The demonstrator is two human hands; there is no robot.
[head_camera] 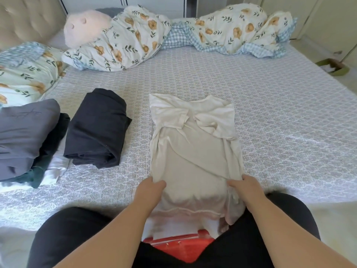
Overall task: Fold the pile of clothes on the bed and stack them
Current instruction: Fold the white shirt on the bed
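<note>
Cream fabric runs up the middle of the bed [270,117]: a pale shirt [193,144] laid lengthwise, both sleeves folded in across its far end, its near hem spilling over the mattress edge toward the person's lap. The left hand [150,188] grips the shirt's left edge, thumb on top and fingers tucked under the cloth where I cannot see them. The right hand [246,187] does the same on the right edge, thumb pressed on the fabric, fingers hidden beneath. Below the hem a red garment [179,246] shows, mostly covered by the shirt and by dark trousered legs.

Left of the shirt, apart from it, sits a folded black garment [97,130]. Farther left lies an untidy pile [29,140] of grey, dark green and white clothes, cut off by the frame's left edge, so how much is there is unclear. Along the far side stretches a bunched floral duvet [212,31] with a blue checked lining, and a pale pink plush toy [85,28] rests against it, too washed out to identify. A green item on the floor [334,67] at far right is blurred.
</note>
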